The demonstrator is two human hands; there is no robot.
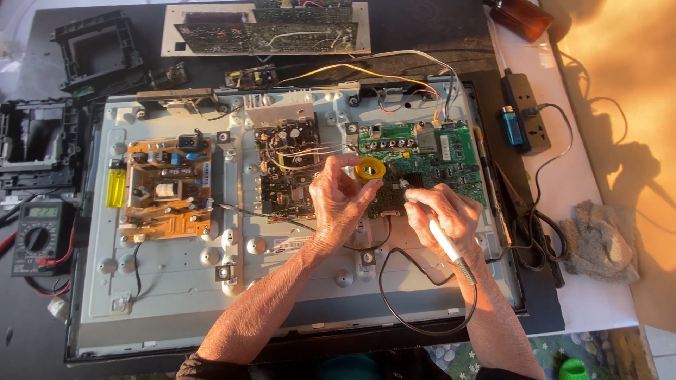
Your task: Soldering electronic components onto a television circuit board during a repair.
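White-handled soldering iron (445, 243) sits clamped in my right hand (451, 214), its tip over the green circuit board (451, 158). My left hand (338, 193) pinches a yellow solder spool (370, 169) just above. Farther left lies an orange power board (165, 186).
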